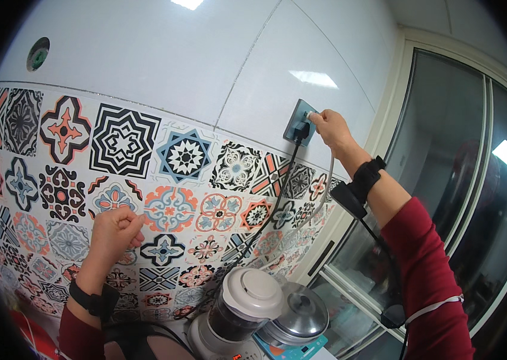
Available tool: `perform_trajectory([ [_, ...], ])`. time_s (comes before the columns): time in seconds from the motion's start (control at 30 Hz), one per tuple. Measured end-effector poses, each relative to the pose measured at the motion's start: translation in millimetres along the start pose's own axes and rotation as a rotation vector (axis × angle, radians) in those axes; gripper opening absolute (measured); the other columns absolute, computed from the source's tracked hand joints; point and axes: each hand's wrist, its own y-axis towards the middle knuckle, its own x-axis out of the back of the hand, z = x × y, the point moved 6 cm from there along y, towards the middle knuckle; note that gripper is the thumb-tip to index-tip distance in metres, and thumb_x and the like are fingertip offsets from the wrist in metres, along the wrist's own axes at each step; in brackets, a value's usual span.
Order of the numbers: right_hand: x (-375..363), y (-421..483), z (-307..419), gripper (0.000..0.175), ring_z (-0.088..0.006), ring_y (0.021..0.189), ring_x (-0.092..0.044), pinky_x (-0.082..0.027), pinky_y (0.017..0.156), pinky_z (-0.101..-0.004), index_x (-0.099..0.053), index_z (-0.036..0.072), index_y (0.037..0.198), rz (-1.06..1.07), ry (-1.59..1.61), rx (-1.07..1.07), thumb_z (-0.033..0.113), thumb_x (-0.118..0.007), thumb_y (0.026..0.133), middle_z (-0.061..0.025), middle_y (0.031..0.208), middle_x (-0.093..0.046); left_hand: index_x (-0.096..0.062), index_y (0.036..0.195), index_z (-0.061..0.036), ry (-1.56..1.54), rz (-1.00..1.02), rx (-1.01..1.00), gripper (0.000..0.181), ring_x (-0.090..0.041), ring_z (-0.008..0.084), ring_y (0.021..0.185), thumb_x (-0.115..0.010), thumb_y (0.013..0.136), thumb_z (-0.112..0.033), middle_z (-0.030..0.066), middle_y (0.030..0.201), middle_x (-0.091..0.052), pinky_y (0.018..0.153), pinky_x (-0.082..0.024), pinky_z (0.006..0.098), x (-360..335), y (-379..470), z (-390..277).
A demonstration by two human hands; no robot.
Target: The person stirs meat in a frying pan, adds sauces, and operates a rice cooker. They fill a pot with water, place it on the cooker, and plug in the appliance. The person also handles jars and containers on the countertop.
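My right hand (333,130) grips a white plug (309,115) at the upper part of a grey wall socket plate (293,120). Its pale cord (329,180) hangs below my wrist along the wall. In the lower part of the plate sits a black plug (301,131), whose black cord (276,207) runs down behind the appliances. My left hand (116,230) is raised before the patterned tile wall (170,209), its fingers curled in and nothing visible in them.
Below stand a countertop blender (253,288) with dark contents and a lit display, and a lidded steel pot (304,310) on a blue cooker (296,350). A dark, rounded appliance (145,344) is partly cut off. At right is a framed glass window (442,135). An uncovered round wall hole (38,55) is upper left.
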Motion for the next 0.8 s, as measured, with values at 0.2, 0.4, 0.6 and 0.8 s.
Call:
perform_trajectory([
  [0.2,3.8,3.3,2.0,0.029,-0.0079,0.049,-0.034,-0.028,0.042,-0.0252,-0.056,0.0,0.079,0.048,0.038,0.048,0.028,-0.06,0.087,-0.0005,0.063,-0.048,-0.059,0.07,-0.0012,-0.014,0.003,0.024,0.022,-0.058,0.0078,0.047,-0.063,0.088,-0.014,0.0064,0.057,-0.063,0.043,-0.045,0.02,-0.6,-0.6,-0.8],
  [0.4,15.8,-11.0,-1.1,0.029,-0.0066,0.049,-0.031,-0.024,0.042,-0.0242,-0.056,0.002,0.082,0.125,0.218,-0.054,0.03,-0.06,0.088,0.0007,0.063,-0.046,-0.058,0.071,0.0003,-0.011,0.025,0.034,0.022,-0.059,0.0095,0.047,-0.062,0.089,-0.013,0.0078,0.057,-0.062,0.043,-0.047,0.0209,2.2,-0.8,-4.8],
  [0.6,10.9,-20.6,-1.7,0.029,-0.0064,0.051,-0.032,-0.025,0.044,-0.0232,-0.055,0.005,0.081,0.158,0.287,-0.033,0.033,-0.06,0.089,0.0025,0.062,-0.045,-0.059,0.071,-0.0011,-0.001,0.006,0.057,0.022,-0.058,0.0081,0.047,-0.063,0.088,-0.014,0.0065,0.057,-0.063,0.043,-0.045,0.0198,0.4,-0.4,-3.4],
  [0.8,10.9,-15.3,-2.8,0.032,-0.0094,0.05,-0.037,-0.031,0.044,-0.0276,-0.058,0.002,0.078,0.122,0.216,-0.054,0.032,-0.061,0.087,-0.0016,0.062,-0.049,-0.059,0.072,-0.0016,0.002,0.023,0.064,0.021,-0.06,0.0095,0.047,-0.062,0.089,-0.014,0.0072,0.058,-0.063,0.043,-0.047,0.0204,1.4,-0.1,-3.4],
])
